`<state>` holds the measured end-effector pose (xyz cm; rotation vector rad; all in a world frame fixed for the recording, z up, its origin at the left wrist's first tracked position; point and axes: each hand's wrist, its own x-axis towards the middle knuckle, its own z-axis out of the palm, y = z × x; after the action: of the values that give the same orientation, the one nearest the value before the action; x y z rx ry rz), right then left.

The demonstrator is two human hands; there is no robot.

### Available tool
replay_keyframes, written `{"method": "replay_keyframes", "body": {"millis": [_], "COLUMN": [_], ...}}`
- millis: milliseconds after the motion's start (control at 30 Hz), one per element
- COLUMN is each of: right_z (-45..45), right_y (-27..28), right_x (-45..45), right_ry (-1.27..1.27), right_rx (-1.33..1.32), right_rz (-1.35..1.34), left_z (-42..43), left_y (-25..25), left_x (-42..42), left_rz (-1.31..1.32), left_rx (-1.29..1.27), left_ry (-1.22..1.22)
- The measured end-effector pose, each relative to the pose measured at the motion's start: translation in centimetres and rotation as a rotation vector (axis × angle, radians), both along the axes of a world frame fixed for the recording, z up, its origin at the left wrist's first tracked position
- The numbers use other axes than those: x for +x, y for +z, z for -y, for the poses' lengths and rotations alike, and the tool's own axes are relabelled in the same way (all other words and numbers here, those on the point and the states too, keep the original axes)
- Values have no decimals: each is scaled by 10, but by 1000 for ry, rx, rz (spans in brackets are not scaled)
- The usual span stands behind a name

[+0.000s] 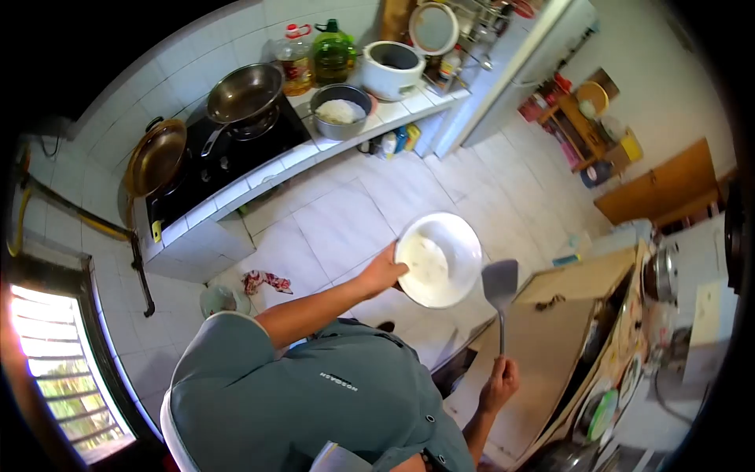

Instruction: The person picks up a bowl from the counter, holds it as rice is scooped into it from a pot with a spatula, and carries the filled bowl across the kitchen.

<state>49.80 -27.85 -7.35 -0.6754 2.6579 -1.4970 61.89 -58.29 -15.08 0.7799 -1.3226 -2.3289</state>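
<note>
Right hand point(500, 384) wrapped round the spatula point(500, 282), left hand point(381, 272) clamping the white bowl point(465, 253) at one side, above the tiled floor point(334, 224); a slipping thumb could tip its pale food point(425, 261) out, short of the counter point(397, 111).

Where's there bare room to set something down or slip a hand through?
Widest is the floor between the counter and the white bowl. A narrow tiled strip along the front of the stove is mostly bare. Crowded: the stove, with two pans, and the counter beside it, where grey pot, oil bottles and rice cooker bunch up.
</note>
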Motion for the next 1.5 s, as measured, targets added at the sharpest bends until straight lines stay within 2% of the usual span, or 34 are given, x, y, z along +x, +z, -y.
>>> {"method": "replay_keyframes", "body": {"millis": [133,167,233,367,500,600,733,833,900,967,1067,1100,1167,1267,1333,1433,1500], "right_z": [110,139,197,312,429,518,634,705,747,783,822,839,860,890,903,917,926], "right_y": [-2,-4,-1,-16,-7,-4,-28,-54,-63,-71,-78,-63,-55,-75,-91,-94,-82], "right_x": [-61,-78,-103,-161,-189,-193,-186,-170,-161,-147,-129,-117,-106,-98,-102,-101,-96], "right_ry": [219,275,393,620,811,913,1032,1090,1129,1119,1142,1223,1263,1314,1328,1416,1427], "right_rx": [133,170,157,203,253,354,501,621,695,849,856,1075,1066,1105,1158,1043,1176], "right_rz": [-3,2,33,12,-53,-163,-418,-543,-601,-645,-689,-682,-670,-690,-727,-693,-713], "left_z": [70,86,113,166,201,224,259,297,318,340,361,366,371,370,367,365,362], "left_y": [-14,-19,-27,-45,-33,-41,-46,-69,-79,-81,-77,-75,-83,-86,-96,-95,-109], "left_x": [23,26,34,42,27,22,26,39,44,48,52,54,57,60,57,52,51], "left_rz": [-28,-25,-1,7,34,17,3,-31,56,57,70,78,77,170,182,115,121], "left_rx": [48,43,23,20,73,52,79,95,65,79,101,113,89,50,82,223,264], "left_ry": [385,417,622,753,929,997,1044,1003,981,982,988,997,1029,1060,1115,1253,1332]}}
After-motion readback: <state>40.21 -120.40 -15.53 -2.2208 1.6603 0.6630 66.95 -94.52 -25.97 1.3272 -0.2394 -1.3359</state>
